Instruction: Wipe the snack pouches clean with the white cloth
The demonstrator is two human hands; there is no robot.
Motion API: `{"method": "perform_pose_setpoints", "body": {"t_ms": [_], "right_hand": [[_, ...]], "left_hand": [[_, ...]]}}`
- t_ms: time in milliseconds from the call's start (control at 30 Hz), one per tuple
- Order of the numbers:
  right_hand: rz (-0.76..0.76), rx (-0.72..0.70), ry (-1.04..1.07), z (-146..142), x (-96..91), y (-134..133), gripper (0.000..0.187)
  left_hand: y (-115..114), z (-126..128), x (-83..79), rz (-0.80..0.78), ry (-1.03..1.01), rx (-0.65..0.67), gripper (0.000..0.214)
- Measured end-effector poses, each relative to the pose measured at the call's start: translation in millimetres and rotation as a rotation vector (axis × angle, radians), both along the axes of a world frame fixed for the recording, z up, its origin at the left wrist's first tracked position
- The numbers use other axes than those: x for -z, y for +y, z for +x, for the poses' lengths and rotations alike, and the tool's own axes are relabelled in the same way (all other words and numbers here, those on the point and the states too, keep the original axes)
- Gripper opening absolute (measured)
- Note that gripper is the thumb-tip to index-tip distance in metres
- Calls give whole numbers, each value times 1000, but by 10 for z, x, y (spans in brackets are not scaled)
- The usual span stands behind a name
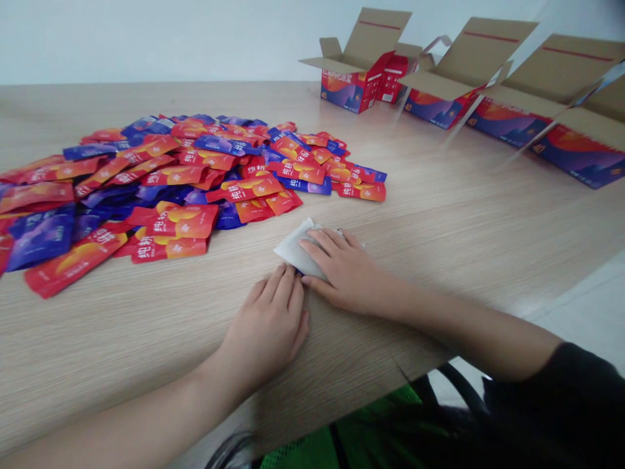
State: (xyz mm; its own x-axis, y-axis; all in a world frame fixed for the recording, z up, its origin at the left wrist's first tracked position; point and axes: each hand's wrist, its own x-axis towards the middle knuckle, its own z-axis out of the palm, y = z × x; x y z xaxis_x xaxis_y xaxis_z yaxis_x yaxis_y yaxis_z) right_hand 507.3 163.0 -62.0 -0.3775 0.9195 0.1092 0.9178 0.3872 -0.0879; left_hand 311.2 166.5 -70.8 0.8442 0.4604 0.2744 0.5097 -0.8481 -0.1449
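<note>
Your right hand (342, 270) lies flat on a white sachet (293, 251), fingers spread, not gripping, and hides part of it. Your left hand (266, 326) rests open just below that sachet, holding nothing; you cannot tell if they touch. Red and blue sachets (170, 182) heap beyond it.

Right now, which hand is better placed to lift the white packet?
Probably your right hand: its fingers lie across the white packet, already on top of it. Your left hand sits at the packet's near edge, with only its fingertips close by.
</note>
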Motion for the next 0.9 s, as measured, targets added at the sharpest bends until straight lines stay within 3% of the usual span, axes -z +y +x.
{"method": "perform_pose_setpoints", "body": {"t_ms": [200,500,767,900], "right_hand": [[-11,172,-18,130,-12,93,62],[-13,-18,-2,-61,-1,-35,58],[-38,183,-24,97,-25,35,64],[-21,126,-32,-1,-16,0,62]], "left_hand": [[-9,-13,29,-12,17,-7,48],[-1,-12,-2,-34,-1,3,40],[-13,-11,18,-29,22,-16,47],[-10,-10,7,-7,8,-10,46]]}}
